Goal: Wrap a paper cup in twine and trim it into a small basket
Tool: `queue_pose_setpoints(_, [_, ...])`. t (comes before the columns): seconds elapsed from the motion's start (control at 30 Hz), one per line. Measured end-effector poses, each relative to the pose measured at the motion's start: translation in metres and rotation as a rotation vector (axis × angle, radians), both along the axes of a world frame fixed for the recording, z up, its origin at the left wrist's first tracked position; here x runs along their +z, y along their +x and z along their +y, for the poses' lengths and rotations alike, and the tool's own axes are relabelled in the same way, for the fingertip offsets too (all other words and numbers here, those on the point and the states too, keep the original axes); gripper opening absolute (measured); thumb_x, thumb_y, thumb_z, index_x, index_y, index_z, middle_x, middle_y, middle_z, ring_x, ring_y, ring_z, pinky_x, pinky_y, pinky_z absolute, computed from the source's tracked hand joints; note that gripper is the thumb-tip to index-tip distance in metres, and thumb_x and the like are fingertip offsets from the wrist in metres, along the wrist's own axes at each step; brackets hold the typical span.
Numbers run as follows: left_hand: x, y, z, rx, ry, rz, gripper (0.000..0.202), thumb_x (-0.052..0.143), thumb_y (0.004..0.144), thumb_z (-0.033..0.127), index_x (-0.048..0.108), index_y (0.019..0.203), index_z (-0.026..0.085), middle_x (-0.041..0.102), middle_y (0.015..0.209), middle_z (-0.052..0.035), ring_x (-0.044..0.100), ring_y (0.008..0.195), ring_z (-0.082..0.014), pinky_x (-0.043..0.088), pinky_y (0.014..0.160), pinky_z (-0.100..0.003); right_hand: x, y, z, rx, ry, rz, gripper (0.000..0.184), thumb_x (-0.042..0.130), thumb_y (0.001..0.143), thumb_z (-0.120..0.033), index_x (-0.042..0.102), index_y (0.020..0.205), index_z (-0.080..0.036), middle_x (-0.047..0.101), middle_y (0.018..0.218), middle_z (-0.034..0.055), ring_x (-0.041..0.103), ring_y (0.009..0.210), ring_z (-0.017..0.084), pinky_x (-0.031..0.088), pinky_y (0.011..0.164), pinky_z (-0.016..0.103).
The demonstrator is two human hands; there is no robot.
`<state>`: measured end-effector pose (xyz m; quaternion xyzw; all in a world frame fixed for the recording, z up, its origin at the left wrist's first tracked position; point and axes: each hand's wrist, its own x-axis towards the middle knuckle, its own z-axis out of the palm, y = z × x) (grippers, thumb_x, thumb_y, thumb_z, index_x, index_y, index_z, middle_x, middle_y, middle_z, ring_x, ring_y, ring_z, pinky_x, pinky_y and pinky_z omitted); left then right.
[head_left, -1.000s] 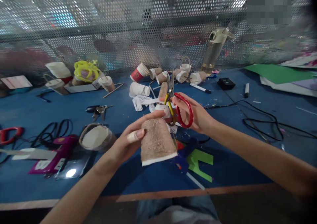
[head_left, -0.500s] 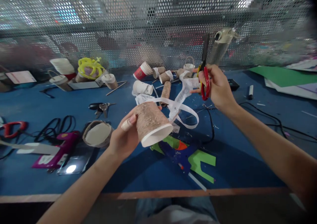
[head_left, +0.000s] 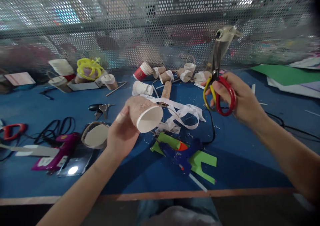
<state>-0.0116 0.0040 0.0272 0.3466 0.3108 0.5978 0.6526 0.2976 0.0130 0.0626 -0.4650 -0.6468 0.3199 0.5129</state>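
My left hand is closed round a paper cup wrapped in brown twine, tilted so its white open mouth faces me. A white lace ribbon trails from the cup down onto the blue table. My right hand grips scissors with red and yellow handles, blades pointing up, held to the right of the cup and apart from it.
A blue glue gun lies on green paper below the cup. A purple glue gun, a twine-wrapped cup, black cables, keys and red scissors lie left. Several cups and a bottle stand by the mesh wall.
My right hand let go of the ribbon and carried the scissors down and right. The ribbon dropped onto the table. My left hand turned the cup's mouth more toward me.
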Motion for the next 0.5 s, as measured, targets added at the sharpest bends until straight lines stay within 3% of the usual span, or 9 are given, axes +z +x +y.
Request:
queue_pose_setpoints(0.13, [-0.001, 0.001, -0.001, 0.000, 0.013, 0.056, 0.038, 0.073, 0.085, 0.041, 0.072, 0.116, 0.019, 0.075, 0.117, -0.0063, 0.069, 0.112, -0.0232, 0.059, 0.091, -0.029, -0.012, -0.009, -0.022, 0.223, -0.226, 0.237, 0.014, 0.066, 0.094, -0.038, 0.059, 0.096, -0.027, 0.064, 0.126, 0.0045, 0.072, 0.082, 0.020, 0.059, 0.051, 0.030])
queue_pose_setpoints(0.23, [-0.002, 0.001, -0.003, 0.026, 0.058, 0.084, 0.040, 0.073, 0.086, 0.042, 0.070, 0.119, 0.020, 0.072, 0.124, -0.0065, 0.065, 0.120, -0.0238, 0.056, 0.097, -0.030, -0.019, -0.015, -0.035, 0.334, -0.355, 0.230, 0.016, 0.065, 0.096, -0.040, 0.058, 0.097, -0.025, 0.071, 0.095, 0.0029, 0.070, 0.065, 0.015, 0.060, 0.056, 0.030])
queue_pose_setpoints(0.37, [-0.004, -0.001, -0.003, 0.042, 0.176, 0.139, 0.040, 0.074, 0.085, 0.041, 0.070, 0.120, 0.022, 0.071, 0.126, -0.0062, 0.063, 0.124, -0.0266, 0.056, 0.098, -0.034, -0.026, -0.017, -0.040, 0.441, -0.499, 0.155, 0.030, 0.065, 0.095, -0.047, 0.051, 0.086, -0.022, 0.060, 0.059, -0.0038, 0.050, 0.043, 0.008, 0.041, 0.043, 0.021])
queue_pose_setpoints(0.43, [-0.005, -0.001, -0.004, 0.053, 0.238, 0.185, 0.036, 0.072, 0.086, 0.040, 0.070, 0.118, 0.024, 0.070, 0.125, -0.0060, 0.061, 0.125, -0.0294, 0.056, 0.099, -0.037, -0.030, -0.016, -0.042, 0.440, -0.498, 0.086, 0.039, 0.071, 0.088, -0.054, 0.048, 0.086, -0.022, 0.058, 0.063, -0.0039, 0.047, 0.046, 0.007, 0.039, 0.044, 0.021])
queue_pose_setpoints(0.5, [-0.005, -0.001, -0.005, 0.066, 0.272, 0.223, 0.033, 0.069, 0.088, 0.040, 0.070, 0.117, 0.026, 0.070, 0.126, -0.0059, 0.059, 0.127, -0.0318, 0.056, 0.100, -0.041, -0.035, -0.015, -0.045, 0.437, -0.440, 0.022, 0.053, 0.074, 0.080, -0.065, 0.045, 0.094, -0.023, 0.058, 0.079, -0.0013, 0.050, 0.057, 0.009, 0.043, 0.050, 0.022])
